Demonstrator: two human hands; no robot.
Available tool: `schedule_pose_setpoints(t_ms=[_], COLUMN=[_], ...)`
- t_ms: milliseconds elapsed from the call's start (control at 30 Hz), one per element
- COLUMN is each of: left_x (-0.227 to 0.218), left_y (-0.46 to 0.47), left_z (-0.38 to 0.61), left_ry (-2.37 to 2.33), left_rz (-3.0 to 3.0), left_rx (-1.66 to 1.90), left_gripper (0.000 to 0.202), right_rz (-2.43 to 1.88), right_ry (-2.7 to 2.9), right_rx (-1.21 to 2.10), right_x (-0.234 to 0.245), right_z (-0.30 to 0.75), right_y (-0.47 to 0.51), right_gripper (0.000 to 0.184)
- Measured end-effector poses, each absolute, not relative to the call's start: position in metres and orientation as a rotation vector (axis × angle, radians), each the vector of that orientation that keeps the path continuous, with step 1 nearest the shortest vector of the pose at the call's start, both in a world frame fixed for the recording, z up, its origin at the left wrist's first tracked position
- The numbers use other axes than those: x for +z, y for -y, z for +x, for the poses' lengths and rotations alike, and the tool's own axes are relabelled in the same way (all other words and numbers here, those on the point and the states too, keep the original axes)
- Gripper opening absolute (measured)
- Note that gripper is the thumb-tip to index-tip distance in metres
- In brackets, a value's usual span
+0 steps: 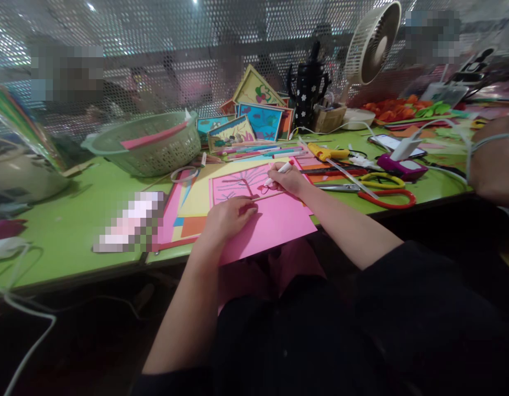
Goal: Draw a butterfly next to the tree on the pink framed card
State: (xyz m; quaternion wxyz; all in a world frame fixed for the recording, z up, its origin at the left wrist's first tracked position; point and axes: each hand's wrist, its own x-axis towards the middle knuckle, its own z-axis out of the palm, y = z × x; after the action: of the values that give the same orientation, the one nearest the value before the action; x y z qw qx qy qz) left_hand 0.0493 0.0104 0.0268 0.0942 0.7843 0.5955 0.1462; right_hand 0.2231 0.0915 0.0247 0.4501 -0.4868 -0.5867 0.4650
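Note:
A pink sheet of paper (pixel 275 225) lies on the green table (pixel 73 214), hanging over its near edge. My left hand (pixel 230 217) rests on the sheet with fingers curled and pressed down, holding it in place. My right hand (pixel 289 179) is closed round a white marker pen (pixel 279 172), its tip touching a small red drawing on the pink paper. A thin wooden stick lies across the sheet under my right hand. Line drawings show on the paper's far part.
Yellow, orange and blue sheets (pixel 192 203) lie beneath. A green basket (pixel 149 144) stands at the left; painted framed pictures (pixel 254 118), markers, red-handled scissors (pixel 386 197), a yellow cutter (pixel 324 152), a fan (pixel 372 44) and a phone sit behind and right. Another person's arm (pixel 496 162) rests at the far right.

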Motion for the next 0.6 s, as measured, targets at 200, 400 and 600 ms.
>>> schedule_pose_setpoints(t_ms=[200,400,600], left_x=[0.0265,0.0246,0.0243], left_y=[-0.0104,-0.0121,-0.0122], left_z=[0.0493,0.0484,0.0484], left_ry=[-1.760,-1.756,-1.765], left_rz=[2.329,2.342,2.343], left_rx=[0.435,0.442,0.446], left_gripper=[0.028,0.027,0.026], right_rz=[-1.219,-1.211,-1.216], right_ry=[1.448,1.429,1.435], right_rx=[1.149,1.149,1.162], right_x=[0.0229,0.0243,0.0269], right_z=[0.2230,0.2234,0.2226], right_y=[-0.0932,-0.0922,-0.0892], right_gripper=[0.029,0.030,0.029])
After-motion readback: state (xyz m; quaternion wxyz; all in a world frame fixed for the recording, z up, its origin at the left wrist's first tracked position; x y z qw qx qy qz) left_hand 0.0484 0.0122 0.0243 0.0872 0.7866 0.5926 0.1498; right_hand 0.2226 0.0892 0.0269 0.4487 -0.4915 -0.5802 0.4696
